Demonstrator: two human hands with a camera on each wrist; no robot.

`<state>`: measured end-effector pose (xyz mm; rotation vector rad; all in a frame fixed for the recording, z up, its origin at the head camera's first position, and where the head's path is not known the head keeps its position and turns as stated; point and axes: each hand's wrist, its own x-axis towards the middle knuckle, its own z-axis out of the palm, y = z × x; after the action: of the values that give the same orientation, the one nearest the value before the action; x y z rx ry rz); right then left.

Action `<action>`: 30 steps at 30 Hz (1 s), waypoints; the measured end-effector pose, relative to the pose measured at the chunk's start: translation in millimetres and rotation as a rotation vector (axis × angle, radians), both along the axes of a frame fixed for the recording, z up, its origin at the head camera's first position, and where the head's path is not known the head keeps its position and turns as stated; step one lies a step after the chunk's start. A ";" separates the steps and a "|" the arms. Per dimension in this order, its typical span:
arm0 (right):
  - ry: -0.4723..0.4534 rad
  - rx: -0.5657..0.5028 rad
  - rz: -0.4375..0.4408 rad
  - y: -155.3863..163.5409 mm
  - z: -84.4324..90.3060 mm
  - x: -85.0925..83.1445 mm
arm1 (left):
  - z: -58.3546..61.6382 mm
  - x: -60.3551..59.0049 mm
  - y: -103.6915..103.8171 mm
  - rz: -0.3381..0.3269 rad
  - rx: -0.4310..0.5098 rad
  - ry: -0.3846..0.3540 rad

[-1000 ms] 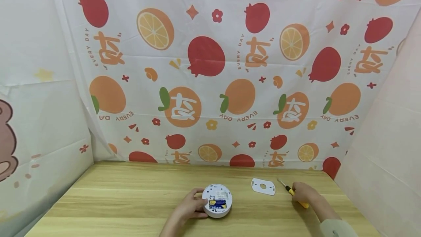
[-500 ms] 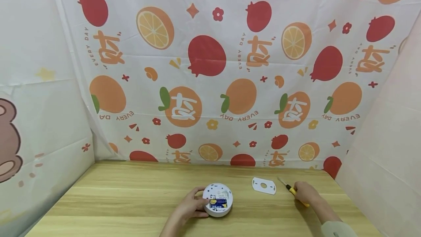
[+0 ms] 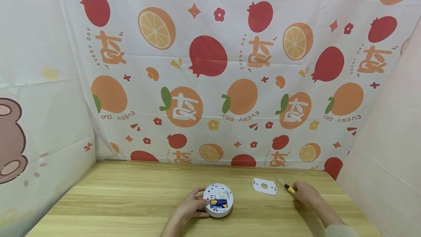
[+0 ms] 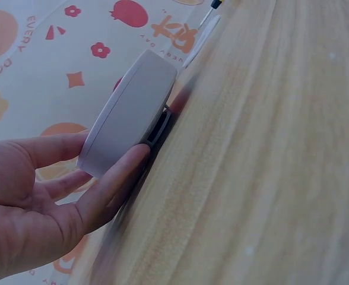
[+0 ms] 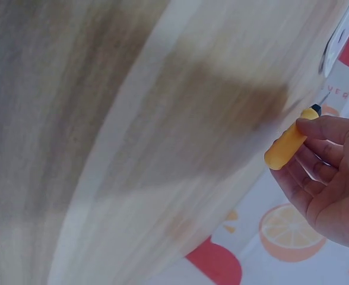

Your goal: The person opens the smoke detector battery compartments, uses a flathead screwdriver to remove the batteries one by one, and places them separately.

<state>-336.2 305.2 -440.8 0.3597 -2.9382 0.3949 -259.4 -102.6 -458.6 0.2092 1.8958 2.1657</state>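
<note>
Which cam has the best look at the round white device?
Head: it shows the round white device's upper face, with blue-and-yellow batteries; the left hand covers part of its edge. Left wrist: side closer up, batteries hidden. Right wrist: not in view.

A fruit-printed white cloth [image 3: 227,68] hangs at the far edge of the wooden desk [image 3: 131,193] before me. A sheet [image 3: 49,112] with a cartoon animal [image 3: 11,138] lines its left edge; a pale curtain [image 3: 388,131], the right.
</note>
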 end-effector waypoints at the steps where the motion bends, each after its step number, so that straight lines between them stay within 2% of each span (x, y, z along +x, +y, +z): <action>1: -0.001 -0.006 0.000 -2.1 2.1 1.1 | -0.1 -0.3 0.1 -0.001 0.004 0.001; 8: -0.029 -0.031 0.015 -17.4 16.9 7.2 | -2.2 -2.4 -0.7 0.004 0.007 0.004; 19: 0.053 0.028 0.072 -31.3 22.7 9.4 | -5.5 -3.4 0.5 0.005 0.017 -0.004; 25: 0.070 0.022 0.119 -42.1 27.6 12.3 | -3.9 -4.0 0.9 0.004 0.015 -0.017; 30: 0.068 0.045 0.114 -50.4 30.8 15.8 | -3.9 -4.9 1.1 0.001 0.012 -0.012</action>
<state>-320.4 254.8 -410.0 0.5373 -2.8726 0.3244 -264.3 -101.5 -462.5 0.1969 1.8776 2.1747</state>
